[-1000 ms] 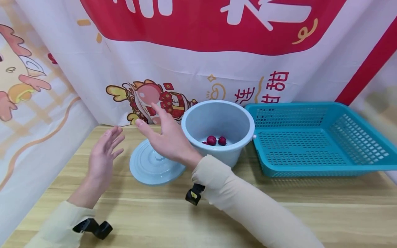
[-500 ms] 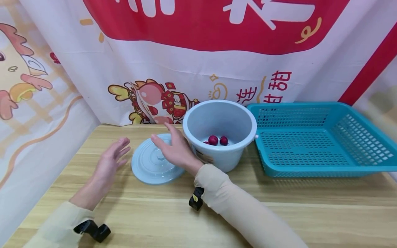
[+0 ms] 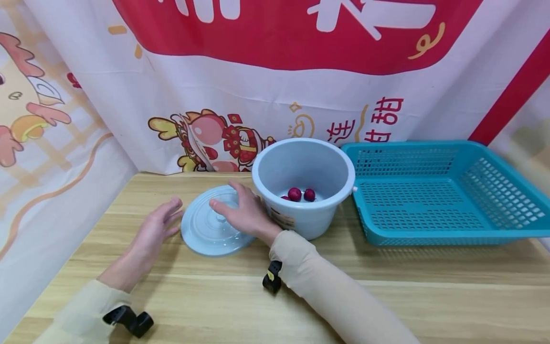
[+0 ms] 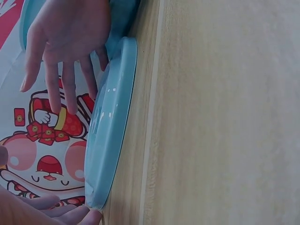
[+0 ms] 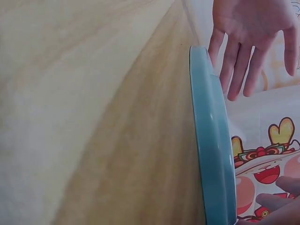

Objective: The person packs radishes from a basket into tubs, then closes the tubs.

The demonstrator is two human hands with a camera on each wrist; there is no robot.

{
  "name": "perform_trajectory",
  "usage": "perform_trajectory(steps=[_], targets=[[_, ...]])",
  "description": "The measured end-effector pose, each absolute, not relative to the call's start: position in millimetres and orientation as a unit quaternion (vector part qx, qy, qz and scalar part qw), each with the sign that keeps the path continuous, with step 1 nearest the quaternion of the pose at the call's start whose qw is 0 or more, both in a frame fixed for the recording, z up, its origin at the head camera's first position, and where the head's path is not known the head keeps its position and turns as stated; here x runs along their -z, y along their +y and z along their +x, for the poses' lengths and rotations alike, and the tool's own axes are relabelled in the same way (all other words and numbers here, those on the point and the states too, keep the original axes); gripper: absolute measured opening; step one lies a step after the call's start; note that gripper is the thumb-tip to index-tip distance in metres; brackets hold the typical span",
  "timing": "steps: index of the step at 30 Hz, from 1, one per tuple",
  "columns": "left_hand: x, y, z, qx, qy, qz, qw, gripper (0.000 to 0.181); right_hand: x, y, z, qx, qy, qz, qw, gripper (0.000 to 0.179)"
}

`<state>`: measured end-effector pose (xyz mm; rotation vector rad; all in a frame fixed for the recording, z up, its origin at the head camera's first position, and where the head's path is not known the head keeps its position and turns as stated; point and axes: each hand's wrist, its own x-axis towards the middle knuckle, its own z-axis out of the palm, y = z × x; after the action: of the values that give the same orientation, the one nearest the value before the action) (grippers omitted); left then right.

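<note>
A pale blue round lid (image 3: pixel 204 229) lies flat on the table between both hands. My left hand (image 3: pixel 152 231) is at its left edge, fingers extended; in the left wrist view its fingertips are at the rim, and I cannot tell whether they touch. My right hand (image 3: pixel 247 210) reaches over the lid's right side with straight fingers, thumb apart, between the lid and a pale blue bucket (image 3: pixel 315 217). Neither hand grips anything. Several small dark red round things (image 3: pixel 294 194) lie at the bottom of the bucket, partly hidden by its front rim.
To the right of the bucket stands a teal plastic basket (image 3: pixel 429 234) with slotted walls. A printed cloth (image 3: pixel 275 91) hangs behind the wooden table (image 3: pixel 215 306), and another covers the left side. Each sleeve carries a black wrist camera (image 3: pixel 139 325).
Both hands have come down towards the lid. The left moved right to the lid's left edge, the right lowered to its right side. Lid, bucket and basket have stayed put.
</note>
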<state>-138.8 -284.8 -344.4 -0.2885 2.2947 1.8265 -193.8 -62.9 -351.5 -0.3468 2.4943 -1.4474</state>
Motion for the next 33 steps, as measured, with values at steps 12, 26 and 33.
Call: perform_trajectory(steps=[12, 26, 33], targets=[[345.9, -290.6, -143.5, -0.552, 0.819, -0.122, 0.104, 0.074, 359.8, -63.3, -194.8, 0.436, 0.879, -0.152, 0.12, 0.082], [349.6, -272.6, -146.9, -0.591, 0.781, -0.194, 0.044, 0.077, 363.0, -62.4, -197.5, 0.361, 0.908, -0.138, 0.164, 0.09], [345.2, -267.2, -150.0, -0.664, 0.713, -0.226, 0.007, 0.074, 363.2, -63.7, -199.9, 0.361, 0.907, -0.138, 0.167, 0.095]])
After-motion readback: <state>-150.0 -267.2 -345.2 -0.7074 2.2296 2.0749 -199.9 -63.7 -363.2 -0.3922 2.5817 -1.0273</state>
